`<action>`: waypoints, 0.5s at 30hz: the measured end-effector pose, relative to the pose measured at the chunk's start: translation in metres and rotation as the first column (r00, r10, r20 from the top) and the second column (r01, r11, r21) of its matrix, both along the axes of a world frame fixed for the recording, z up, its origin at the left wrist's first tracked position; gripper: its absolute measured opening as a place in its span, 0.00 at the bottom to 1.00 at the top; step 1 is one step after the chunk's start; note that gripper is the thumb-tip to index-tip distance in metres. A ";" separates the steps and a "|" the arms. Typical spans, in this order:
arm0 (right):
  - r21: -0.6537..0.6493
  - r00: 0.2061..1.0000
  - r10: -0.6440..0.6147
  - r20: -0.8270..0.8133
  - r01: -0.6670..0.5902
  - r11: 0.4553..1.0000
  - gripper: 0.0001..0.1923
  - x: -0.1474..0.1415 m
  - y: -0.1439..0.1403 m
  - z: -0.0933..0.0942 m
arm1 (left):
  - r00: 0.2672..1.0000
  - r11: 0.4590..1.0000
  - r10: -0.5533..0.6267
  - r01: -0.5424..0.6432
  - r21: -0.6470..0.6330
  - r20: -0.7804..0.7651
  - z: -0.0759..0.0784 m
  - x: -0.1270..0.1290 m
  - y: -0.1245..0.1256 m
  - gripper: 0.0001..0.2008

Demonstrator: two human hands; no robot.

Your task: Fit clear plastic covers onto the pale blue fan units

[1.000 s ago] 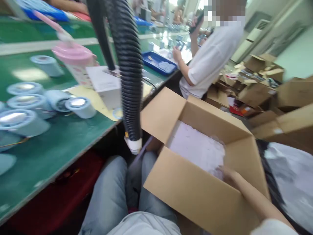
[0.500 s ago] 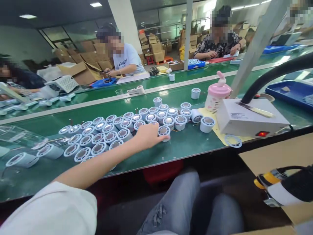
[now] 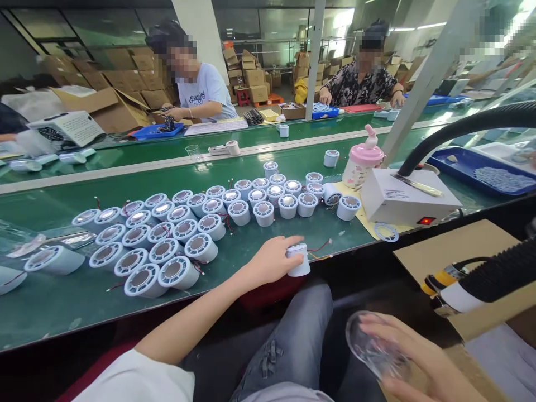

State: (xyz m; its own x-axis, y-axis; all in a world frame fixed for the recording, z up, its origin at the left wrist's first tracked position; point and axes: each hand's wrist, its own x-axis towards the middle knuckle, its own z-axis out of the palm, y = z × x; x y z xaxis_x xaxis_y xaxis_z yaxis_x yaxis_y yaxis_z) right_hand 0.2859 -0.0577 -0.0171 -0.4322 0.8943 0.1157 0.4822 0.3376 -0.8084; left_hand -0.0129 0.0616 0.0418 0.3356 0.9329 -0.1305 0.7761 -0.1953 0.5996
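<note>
1. The left hand [image 3: 272, 261] grips a small white cylindrical housing [image 3: 298, 260] at the near edge of the green surface [image 3: 50, 304], just in front of the person's lap; the fingers [image 3: 288, 241] curl shut around its side wall, thumb hidden behind it
2. The housing looks like light, rigid moulded plastic, so it should lift with little effort; thin red and yellow wires [image 3: 320, 252] trail from it on the surface and could snag, so a hold on the round wall, clear of the leads, seems safest
3. It is a short drum, pale blue-white, its top face toward the hand; the matching housings in the cluster [image 3: 184, 223] farther back show a slotted ring around a shiny centre
4. The right hand [image 3: 412, 360] sits low over the lap, fingers wrapped loosely around a clear, round plastic piece [image 3: 371, 346]; it looks thin, glossy and likely slippery, so rim contact would mark it least
5. A white box with a red lamp [image 3: 408, 204] stands on the surface to the right
</note>
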 end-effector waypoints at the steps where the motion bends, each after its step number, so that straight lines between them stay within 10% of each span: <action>1: 0.000 1.000 0.020 0.023 -0.020 1.000 0.21 -0.013 0.002 -0.001 | 0.999 0.999 -0.014 0.015 -0.032 0.040 -0.003 -0.001 -0.002 0.20; 7: 0.416 0.959 -0.111 0.259 -0.008 0.909 0.28 -0.067 0.019 0.003 | 0.948 0.921 -0.062 0.175 -0.347 0.314 -0.020 -0.003 -0.012 0.17; 12: 0.573 0.854 -0.249 0.458 -0.069 0.817 0.31 -0.078 0.022 0.024 | 0.842 0.678 -0.071 0.434 -0.594 0.534 -0.027 0.005 -0.026 0.17; 15: 0.497 0.779 -0.272 0.564 -0.058 0.866 0.31 -0.078 0.026 0.025 | 0.878 0.742 -0.154 0.406 -0.533 0.454 -0.023 0.008 -0.031 0.17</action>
